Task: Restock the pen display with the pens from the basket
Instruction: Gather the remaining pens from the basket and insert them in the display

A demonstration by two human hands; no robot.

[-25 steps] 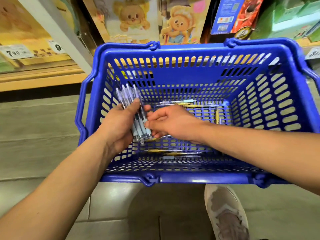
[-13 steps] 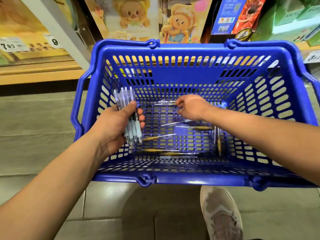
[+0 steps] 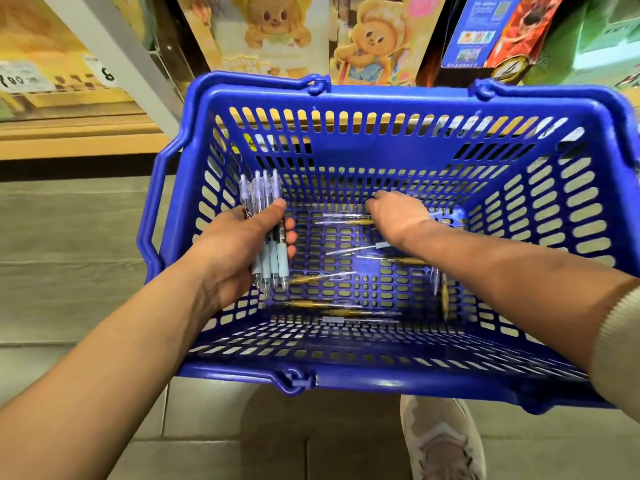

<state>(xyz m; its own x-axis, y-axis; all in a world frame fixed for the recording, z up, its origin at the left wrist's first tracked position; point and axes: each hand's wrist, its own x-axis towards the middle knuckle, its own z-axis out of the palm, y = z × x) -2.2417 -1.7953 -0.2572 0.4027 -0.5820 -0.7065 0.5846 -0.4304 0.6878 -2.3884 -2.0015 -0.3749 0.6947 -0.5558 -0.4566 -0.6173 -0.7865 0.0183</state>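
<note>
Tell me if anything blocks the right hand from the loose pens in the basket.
Nothing visible. The right hand reaches inside the basket, beside loose pens lying uncovered on its floor; the left hand holds its pen bundle aside.

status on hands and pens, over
Left hand grips a bundle of blue-grip pens. Right hand down at far end of blue basket, grasp unclear. Loose pens lie on its floor; nothing blocking.
</note>
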